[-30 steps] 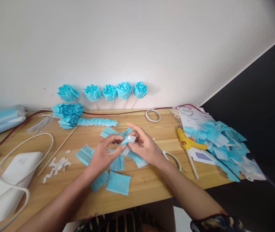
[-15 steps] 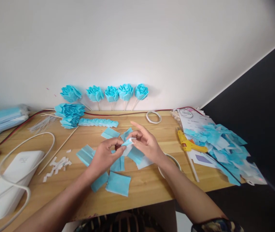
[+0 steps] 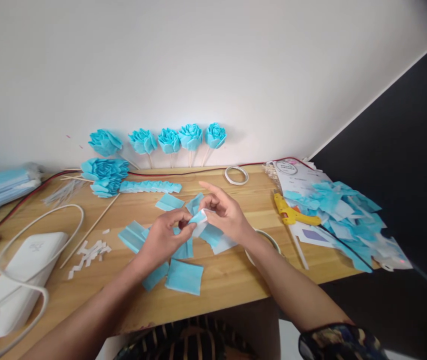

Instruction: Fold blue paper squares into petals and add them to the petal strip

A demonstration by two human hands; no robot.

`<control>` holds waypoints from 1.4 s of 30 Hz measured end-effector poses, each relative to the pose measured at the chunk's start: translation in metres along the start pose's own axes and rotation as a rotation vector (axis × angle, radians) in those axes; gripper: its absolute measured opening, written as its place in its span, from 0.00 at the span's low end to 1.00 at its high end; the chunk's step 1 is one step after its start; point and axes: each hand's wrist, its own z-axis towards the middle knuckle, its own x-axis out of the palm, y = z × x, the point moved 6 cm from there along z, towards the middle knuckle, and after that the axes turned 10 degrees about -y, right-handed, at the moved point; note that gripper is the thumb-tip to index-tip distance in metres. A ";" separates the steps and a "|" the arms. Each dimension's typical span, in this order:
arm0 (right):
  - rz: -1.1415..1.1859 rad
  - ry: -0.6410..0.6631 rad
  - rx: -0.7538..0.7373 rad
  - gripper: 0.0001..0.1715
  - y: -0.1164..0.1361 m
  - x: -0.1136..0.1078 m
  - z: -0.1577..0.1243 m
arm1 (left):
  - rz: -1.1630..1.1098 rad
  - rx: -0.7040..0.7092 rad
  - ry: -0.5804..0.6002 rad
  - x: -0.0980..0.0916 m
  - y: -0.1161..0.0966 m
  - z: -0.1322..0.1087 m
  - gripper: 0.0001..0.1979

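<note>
- With the left hand (image 3: 165,236), pinches a small folded piece of thin light-blue and white sheet (image 3: 197,218), thumb and bent forefinger closed on its near end.
- With the right hand (image 3: 229,217), holds the other end of the same piece between thumb and curled fingers, gap closed, forefinger raised and stretched clear.
- Holds this piece between both hands, above the light-brown wooden tabletop (image 3: 221,285).
- Below and around the hands, has loose flat light-blue squares (image 3: 184,277), some partly hidden.
- Behind these, has a pleated light-blue strip (image 3: 150,187) and a flat white tape ring (image 3: 236,175), well apart.
- Against the white wall, has five light-blue layered flowers (image 3: 190,136) on thin sticks, leaning; at left, more such blooms lying on the tabletop.
- To the right, has a yellow glue gun (image 3: 291,214) beside a heap of light-blue and white scraps (image 3: 348,215).
- To the left, has small white paper bits (image 3: 92,254) near a white rounded power bank (image 3: 29,280) with a white cable lying over it.
</note>
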 end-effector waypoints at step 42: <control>-0.752 -0.188 -0.658 0.06 0.041 -0.004 -0.005 | 0.110 0.098 -0.247 -0.040 -0.013 0.004 0.17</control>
